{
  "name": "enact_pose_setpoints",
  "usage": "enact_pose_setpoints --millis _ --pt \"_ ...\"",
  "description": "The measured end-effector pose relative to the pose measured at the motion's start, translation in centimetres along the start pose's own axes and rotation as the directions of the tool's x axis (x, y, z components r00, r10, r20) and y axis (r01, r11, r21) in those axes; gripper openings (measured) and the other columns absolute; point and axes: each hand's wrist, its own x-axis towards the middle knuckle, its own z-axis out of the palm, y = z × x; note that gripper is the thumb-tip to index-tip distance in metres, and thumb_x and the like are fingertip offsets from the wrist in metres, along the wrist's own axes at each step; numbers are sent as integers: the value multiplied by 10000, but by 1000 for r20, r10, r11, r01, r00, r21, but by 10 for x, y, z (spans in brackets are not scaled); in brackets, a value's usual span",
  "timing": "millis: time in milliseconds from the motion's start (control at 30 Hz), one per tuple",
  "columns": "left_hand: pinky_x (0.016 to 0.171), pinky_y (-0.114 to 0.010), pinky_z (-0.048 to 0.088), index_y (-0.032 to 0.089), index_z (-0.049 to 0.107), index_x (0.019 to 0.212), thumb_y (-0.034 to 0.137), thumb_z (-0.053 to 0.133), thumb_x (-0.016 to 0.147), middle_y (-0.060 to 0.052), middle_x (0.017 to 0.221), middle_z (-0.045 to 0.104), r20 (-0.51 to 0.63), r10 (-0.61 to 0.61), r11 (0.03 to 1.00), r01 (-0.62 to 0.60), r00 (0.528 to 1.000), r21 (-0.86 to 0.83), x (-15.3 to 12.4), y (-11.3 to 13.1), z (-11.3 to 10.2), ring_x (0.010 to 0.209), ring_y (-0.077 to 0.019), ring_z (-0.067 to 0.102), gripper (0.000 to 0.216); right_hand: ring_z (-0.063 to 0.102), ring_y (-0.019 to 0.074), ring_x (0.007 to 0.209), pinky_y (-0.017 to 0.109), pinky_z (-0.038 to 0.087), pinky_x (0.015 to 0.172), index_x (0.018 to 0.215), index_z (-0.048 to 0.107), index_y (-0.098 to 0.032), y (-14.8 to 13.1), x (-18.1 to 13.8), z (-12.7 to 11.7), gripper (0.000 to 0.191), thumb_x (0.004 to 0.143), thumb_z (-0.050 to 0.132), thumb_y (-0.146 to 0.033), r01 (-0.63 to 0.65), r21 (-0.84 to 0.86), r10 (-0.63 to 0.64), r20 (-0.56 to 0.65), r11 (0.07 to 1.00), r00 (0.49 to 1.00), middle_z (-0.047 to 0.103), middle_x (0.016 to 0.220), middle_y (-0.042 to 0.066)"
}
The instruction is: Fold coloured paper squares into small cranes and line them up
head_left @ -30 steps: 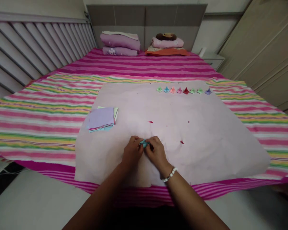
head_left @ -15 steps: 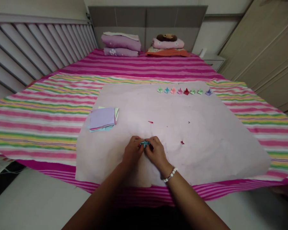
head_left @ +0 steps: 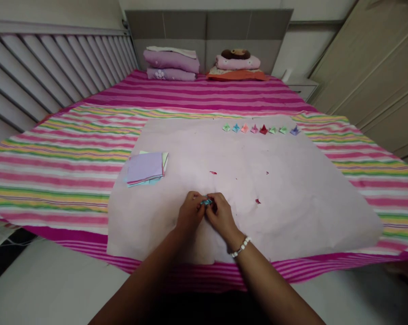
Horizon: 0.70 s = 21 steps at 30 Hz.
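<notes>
A small folded piece of blue paper (head_left: pixel 206 202) is pinched between my two hands, just above the pale sheet (head_left: pixel 292 216). My left hand (head_left: pixel 190 211) grips its left side, fingers closed. From the right, my right hand (head_left: pixel 221 214) holds the other side, with a white beaded bracelet on the wrist. The fingertips cover part of the paper, so its exact shape is hidden. To the left lies a stack of coloured paper (head_left: pixel 144 167) with a lilac piece on top.
Several small folded paper figures (head_left: pixel 264 129) stand in a row at the sheet's far right. Red paper scraps (head_left: pixel 258 201) lie right of my hands. Beneath the sheet is a striped bedspread (head_left: pixel 54 167). Folded bedding (head_left: pixel 171 63) sits by the headboard (head_left: pixel 224 27).
The blue paper has turned slightly and looks flatter between my fingers. Both hands stay in almost the same place.
</notes>
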Motion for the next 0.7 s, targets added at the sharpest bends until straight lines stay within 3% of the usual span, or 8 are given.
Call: enact_pose_setpoints --millis 500,700 --pt "656 -256 490 196 652 849 139 554 815 -20 898 511 -18 70 998 -70 997 1 2 -5 5 706 -120 533 119 555 200 907 329 492 769 896 628 -205 -1 -3 -3 270 758 476 -29 77 63 -72 -66 995 995 539 969 63" --pt "623 -261 478 181 625 787 138 549 812 -20 822 517 -63 101 995 -101 993 -2 3 -6 6 683 -133 527 91 552 195 837 315 487 728 860 607 -197 -2 -2 -3 243 763 470 -22 71 7 -70 -72 997 995 547 894 56"
